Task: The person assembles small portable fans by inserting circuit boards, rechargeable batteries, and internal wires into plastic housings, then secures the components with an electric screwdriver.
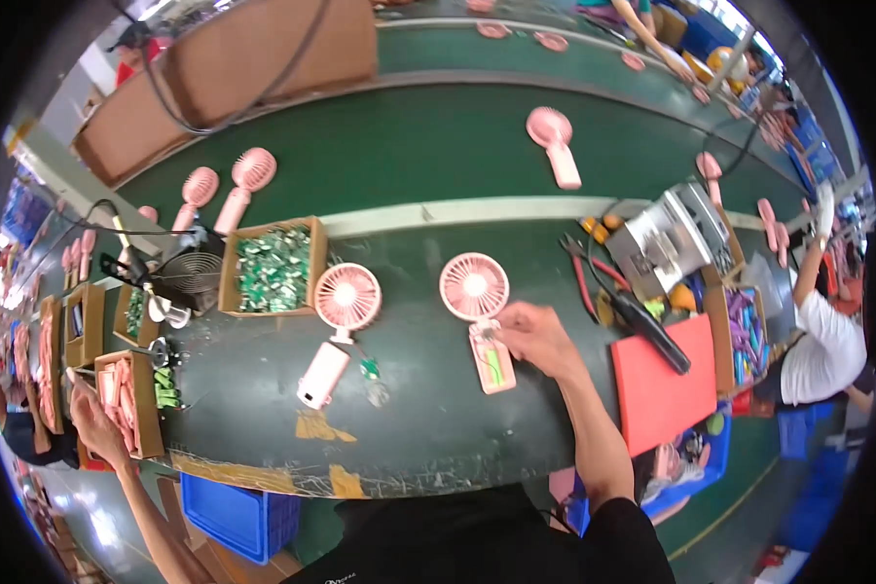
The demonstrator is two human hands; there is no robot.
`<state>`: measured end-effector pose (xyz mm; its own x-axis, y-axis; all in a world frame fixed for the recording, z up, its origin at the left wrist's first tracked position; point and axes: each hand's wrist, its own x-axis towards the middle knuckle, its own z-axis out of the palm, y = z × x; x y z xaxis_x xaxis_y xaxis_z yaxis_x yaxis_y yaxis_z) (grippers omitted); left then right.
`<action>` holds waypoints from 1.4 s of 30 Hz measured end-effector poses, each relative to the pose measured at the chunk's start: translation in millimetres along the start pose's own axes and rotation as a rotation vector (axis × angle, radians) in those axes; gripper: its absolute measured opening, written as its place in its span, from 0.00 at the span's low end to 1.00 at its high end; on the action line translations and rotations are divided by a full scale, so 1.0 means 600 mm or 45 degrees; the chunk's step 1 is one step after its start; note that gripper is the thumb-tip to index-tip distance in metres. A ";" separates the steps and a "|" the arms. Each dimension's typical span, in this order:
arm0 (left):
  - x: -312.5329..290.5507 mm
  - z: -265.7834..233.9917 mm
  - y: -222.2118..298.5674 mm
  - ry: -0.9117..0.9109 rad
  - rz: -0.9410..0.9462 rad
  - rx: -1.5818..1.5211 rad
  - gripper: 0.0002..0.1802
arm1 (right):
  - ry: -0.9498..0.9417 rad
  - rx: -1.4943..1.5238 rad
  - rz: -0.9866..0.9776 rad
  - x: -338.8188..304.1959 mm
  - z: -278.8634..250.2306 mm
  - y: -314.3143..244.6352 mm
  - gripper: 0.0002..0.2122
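Observation:
A pink handheld fan [474, 286] lies on the green bench in front of me, its handle uncovered and a bright green-yellow part showing inside. My right hand [538, 338] is at the top of that handle, thumb and finger pinched together; what is between them is too small to tell. To its left lies a second pink fan [348, 296], with a small green circuit board [370, 368] beside its handle. Far to the left, my left hand [97, 419] reaches to a cardboard box [146, 409] of pink handle pieces, fingers stretched out along its near-left side.
A carton of green circuit boards [274, 268] stands behind the fans. At right are red-handled pliers [582, 282], a metal fixture [662, 243], a black tool [652, 331] on a red pad [657, 399], and a box of purple-blue parts [747, 331]. More fans lie on the green conveyor [409, 146].

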<state>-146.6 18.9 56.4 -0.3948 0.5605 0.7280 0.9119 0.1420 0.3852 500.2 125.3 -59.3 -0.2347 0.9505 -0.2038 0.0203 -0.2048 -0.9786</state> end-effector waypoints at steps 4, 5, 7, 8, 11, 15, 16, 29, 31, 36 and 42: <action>-0.066 0.026 0.181 -0.129 0.040 -0.361 0.12 | 0.010 -0.027 0.037 0.013 0.005 0.002 0.07; -0.092 0.037 0.211 -0.220 0.044 -0.498 0.09 | 0.011 -0.022 0.040 0.012 0.003 0.004 0.07; -0.162 0.074 0.275 -0.330 -0.002 -0.805 0.03 | 0.027 -0.031 0.013 0.009 0.002 0.009 0.08; -0.193 0.084 0.327 -0.418 0.080 -0.490 0.02 | 0.032 -0.032 0.016 0.005 -0.002 0.012 0.08; -0.266 0.118 0.447 -0.949 0.241 -0.672 0.06 | 0.035 0.002 -0.003 0.002 -0.005 0.017 0.08; -0.338 0.170 0.516 -1.045 0.784 -0.867 0.13 | 0.015 0.040 0.016 0.001 0.005 0.010 0.07; -0.338 0.182 0.537 -1.074 0.846 -0.869 0.14 | 0.034 0.031 0.033 0.001 0.005 0.009 0.07; -0.265 0.295 0.658 -1.548 0.196 -0.861 0.17 | -0.015 0.239 0.237 0.006 -0.030 -0.007 0.08; -0.268 0.319 0.660 -1.698 0.019 -0.900 0.22 | -0.024 0.292 0.251 0.005 -0.028 -0.011 0.07; -0.262 0.342 0.673 -2.352 -0.500 -0.922 0.20 | -0.013 0.212 0.244 0.000 -0.030 -0.005 0.06; -0.279 0.361 0.658 -2.427 -0.778 -1.222 0.18 | 0.012 0.319 0.304 -0.002 -0.022 -0.006 0.08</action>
<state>303.7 157.7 -36.2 0.5615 0.5967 -0.5733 0.2098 0.5675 0.7962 513.4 127.7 -55.8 -0.2429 0.8708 -0.4274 -0.1661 -0.4714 -0.8661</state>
